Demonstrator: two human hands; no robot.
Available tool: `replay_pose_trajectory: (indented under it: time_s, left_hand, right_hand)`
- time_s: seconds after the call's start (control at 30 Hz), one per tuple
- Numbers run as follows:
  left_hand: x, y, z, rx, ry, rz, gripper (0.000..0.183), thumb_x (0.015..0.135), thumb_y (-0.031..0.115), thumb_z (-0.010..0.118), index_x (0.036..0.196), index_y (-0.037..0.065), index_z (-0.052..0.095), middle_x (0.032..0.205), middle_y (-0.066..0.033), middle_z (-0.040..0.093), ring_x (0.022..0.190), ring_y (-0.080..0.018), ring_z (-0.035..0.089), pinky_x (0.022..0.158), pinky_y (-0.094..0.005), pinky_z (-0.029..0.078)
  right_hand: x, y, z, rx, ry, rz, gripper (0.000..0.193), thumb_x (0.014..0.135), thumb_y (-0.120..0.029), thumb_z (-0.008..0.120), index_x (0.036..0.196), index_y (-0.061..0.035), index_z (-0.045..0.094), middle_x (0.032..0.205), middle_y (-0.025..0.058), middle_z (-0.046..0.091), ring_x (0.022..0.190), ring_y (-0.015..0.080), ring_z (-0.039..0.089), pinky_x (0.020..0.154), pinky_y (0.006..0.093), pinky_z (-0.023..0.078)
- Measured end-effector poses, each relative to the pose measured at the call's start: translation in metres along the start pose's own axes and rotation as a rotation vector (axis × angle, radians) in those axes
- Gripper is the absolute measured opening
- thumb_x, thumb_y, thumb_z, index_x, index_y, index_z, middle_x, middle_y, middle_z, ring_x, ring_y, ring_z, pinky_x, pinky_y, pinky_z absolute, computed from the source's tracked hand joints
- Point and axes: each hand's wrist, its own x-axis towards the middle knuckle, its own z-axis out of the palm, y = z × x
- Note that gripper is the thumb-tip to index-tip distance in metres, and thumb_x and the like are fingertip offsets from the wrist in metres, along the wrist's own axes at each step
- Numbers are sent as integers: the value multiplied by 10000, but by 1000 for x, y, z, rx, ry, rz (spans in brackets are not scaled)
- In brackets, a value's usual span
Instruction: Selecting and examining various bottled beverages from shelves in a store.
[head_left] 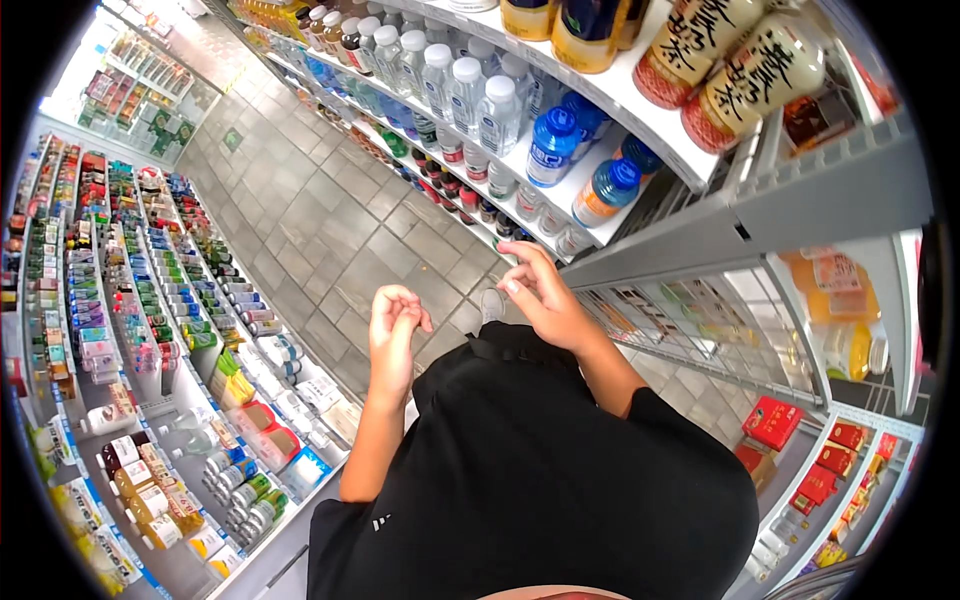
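Both of my hands are raised in front of my black shirt point(570, 450), above the tiled floor. My left hand point(393, 328) is loosely curled, with small gaps between thumb and fingers and nothing visible in it. To its right, my right hand point(540, 298) has its fingers bent and apart, also empty. It is nearest the lower end of the drinks shelf point(665, 135) but looks apart from it. Blue-capped bottles point(552, 147) stand on that shelf beyond my right hand. One shoe point(492, 305) shows between my hands.
Rows of small bottles and packs fill the shelving point(150, 400) along my left. A grey metal shelf frame point(800, 205) juts in at the right. Red boxes point(772, 422) lie on a low shelf behind it. A grey tiled aisle point(310, 200) runs away between the shelves.
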Motion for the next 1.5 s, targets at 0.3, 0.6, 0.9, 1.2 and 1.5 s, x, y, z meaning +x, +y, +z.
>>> replay_pose_trajectory:
  time_s: [0.3, 0.6, 0.9, 1.2, 1.5]
  left_hand:
    - [99, 22, 40, 38, -89, 18, 112, 993, 23, 526, 1099, 59, 531, 1004, -47, 541, 811, -164, 566, 786, -302, 468]
    - [184, 29, 38, -12, -217, -31, 102, 1006, 8, 523, 1089, 58, 553, 954, -18, 551, 814, -128, 573, 782, -276, 462]
    - [279, 56, 1, -15, -422, -83, 138, 985, -11, 515, 1090, 68, 556, 953, -15, 548, 805, -122, 566, 782, -276, 460]
    - [350, 83, -35, 49, -716, -154, 112, 994, -6, 523, 1074, 70, 546, 926, -19, 554, 820, -122, 565, 785, -277, 468]
    - [368, 80, -44, 86, -993, -365, 157, 994, -16, 502, 1116, 80, 529, 980, -1, 509, 825, -98, 529, 778, -251, 447]
  right_hand:
    - [86, 6, -13, 46, -26, -64, 509, 1021, -87, 631, 1495, -22, 457, 1429, 135, 457, 1032, 148, 626, 937, 314, 514]
    - [136, 6, -16, -22, 56, -57, 518, 1012, -76, 645, 1491, -25, 455, 1453, 153, 448, 1030, 155, 632, 930, 310, 520]
    - [199, -10, 16, -49, 327, -25, 470, 1009, -51, 635, 1456, -9, 496, 1416, 145, 469, 1047, 174, 627, 956, 324, 515]
    - [226, -198, 38, -89, 449, -793, 181, 868, -30, 660, 1048, -21, 646, 895, 77, 646, 613, 242, 579, 526, 419, 459]
    - [293, -265, 40, 208, -264, -1242, 211, 972, -43, 486, 942, -85, 691, 792, 37, 661, 654, 167, 651, 579, 320, 534]
